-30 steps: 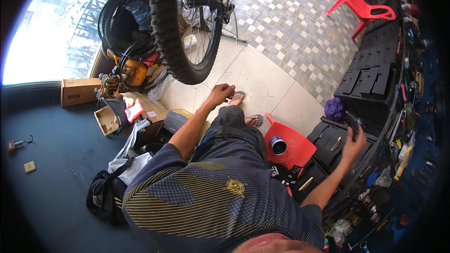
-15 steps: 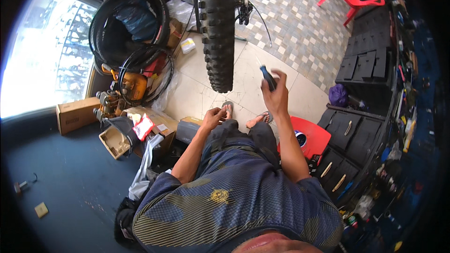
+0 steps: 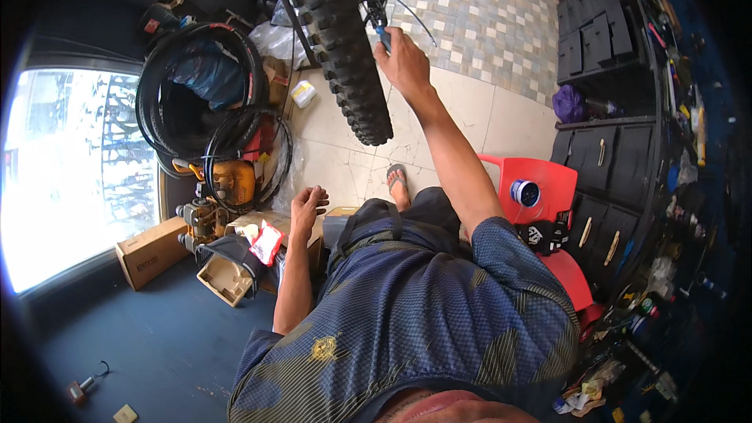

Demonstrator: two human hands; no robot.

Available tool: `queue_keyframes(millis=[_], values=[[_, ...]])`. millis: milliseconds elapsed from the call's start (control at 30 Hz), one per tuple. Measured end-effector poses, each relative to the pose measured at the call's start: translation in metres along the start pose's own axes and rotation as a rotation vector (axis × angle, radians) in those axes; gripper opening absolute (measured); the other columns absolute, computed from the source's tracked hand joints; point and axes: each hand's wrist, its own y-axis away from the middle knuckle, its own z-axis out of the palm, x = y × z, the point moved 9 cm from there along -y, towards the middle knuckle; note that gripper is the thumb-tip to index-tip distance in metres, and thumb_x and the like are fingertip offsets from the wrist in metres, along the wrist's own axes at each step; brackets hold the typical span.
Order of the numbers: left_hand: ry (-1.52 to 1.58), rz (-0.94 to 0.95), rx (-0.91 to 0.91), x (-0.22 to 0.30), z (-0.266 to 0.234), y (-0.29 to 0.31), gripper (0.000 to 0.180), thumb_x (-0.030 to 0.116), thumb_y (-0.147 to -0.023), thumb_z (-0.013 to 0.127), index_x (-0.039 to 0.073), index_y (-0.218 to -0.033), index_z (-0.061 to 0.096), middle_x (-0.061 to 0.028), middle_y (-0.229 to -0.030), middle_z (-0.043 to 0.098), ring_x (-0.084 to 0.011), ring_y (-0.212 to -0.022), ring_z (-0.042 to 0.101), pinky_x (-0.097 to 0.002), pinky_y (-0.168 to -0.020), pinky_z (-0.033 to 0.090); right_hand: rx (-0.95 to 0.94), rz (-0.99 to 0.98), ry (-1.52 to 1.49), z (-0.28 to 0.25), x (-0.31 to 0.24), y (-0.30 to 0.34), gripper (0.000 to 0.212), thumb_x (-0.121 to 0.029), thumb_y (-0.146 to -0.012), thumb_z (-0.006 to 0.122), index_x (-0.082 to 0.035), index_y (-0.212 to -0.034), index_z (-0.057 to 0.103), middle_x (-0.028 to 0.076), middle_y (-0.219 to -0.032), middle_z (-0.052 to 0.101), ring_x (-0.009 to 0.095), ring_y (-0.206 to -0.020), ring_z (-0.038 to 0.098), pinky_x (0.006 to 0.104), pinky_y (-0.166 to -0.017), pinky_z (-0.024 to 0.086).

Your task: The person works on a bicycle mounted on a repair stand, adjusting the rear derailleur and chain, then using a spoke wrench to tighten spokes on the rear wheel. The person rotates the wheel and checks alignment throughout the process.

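My right hand [image 3: 407,65] reaches forward with its fingers wrapped round a screwdriver [image 3: 385,37], whose dark blue handle partly shows. The screwdriver's tip is up against a bicycle's rear derailleur [image 3: 375,10], and the exact contact point is too small to make out. Just left of that hand hangs the knobby black tyre [image 3: 337,51] of the raised wheel. A loose black cable [image 3: 415,16] curves out past the derailleur. My left hand [image 3: 308,210] hovers near the cardboard boxes with nothing in it, fingers loosely bent and apart.
At the left stand stacked black tyres [image 3: 149,102] and a yellow machine [image 3: 233,182]. A brown box [image 3: 153,251] lies below them. On my right, a red chair [image 3: 548,180] bears a round blue-and-white tub [image 3: 525,193], beside black drawers [image 3: 623,160]. Tools crowd the right edge.
My right hand has carried the screwdriver forward and left, from open air to the derailleur. My left hand has moved leftward, away from my leg. The view has shifted and the wheel appears tilted.
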Motion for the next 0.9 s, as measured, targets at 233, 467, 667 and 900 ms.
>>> queue_keyframes(millis=[233, 467, 667, 900], values=[[-0.073, 0.036, -0.050, 0.015, 0.001, 0.000, 0.035, 0.036, -0.099, 0.057, 0.002, -0.104, 0.064, -0.0078, -0.097, 0.070, -0.0168, -0.087, 0.067, -0.0304, -0.073, 0.052, -0.001, 0.063, 0.015, 0.003, 0.005, 0.006, 0.038, -0.030, -0.090, 0.060, -0.003, -0.116, 0.056, 0.020, -0.095, 0.067, 0.040, -0.080, 0.068, 0.0481, -0.069, 0.056], [-0.104, 0.103, -0.099, 0.055, 0.021, -0.004, 0.034, 0.035, -0.099, 0.057, 0.002, -0.103, 0.064, -0.0075, -0.098, 0.069, -0.0173, -0.090, 0.067, -0.0317, -0.077, 0.052, 0.000, 0.067, -0.008, 0.003, 0.007, 0.005, 0.038, -0.030, -0.089, 0.061, -0.004, -0.116, 0.056, 0.020, -0.095, 0.067, 0.039, -0.081, 0.068, 0.0477, -0.070, 0.056], [-0.112, 0.263, -0.154, 0.115, 0.048, -0.002, 0.033, 0.035, -0.101, 0.055, 0.003, -0.102, 0.064, -0.0069, -0.098, 0.069, -0.0168, -0.089, 0.067, -0.0317, -0.076, 0.052, -0.004, 0.072, 0.004, 0.004, 0.006, 0.002, 0.038, -0.030, -0.089, 0.061, -0.004, -0.116, 0.056, 0.020, -0.095, 0.067, 0.039, -0.082, 0.068, 0.0480, -0.071, 0.055], [0.064, 0.559, -0.066, 0.228, 0.058, 0.018, 0.034, 0.030, -0.103, 0.052, 0.000, -0.113, 0.063, -0.0095, -0.106, 0.068, -0.0183, -0.093, 0.067, -0.0307, -0.077, 0.053, -0.006, 0.083, -0.007, 0.002, 0.005, 0.000, 0.037, -0.029, -0.089, 0.061, -0.004, -0.115, 0.056, 0.020, -0.095, 0.067, 0.039, -0.081, 0.068, 0.0480, -0.071, 0.055]])
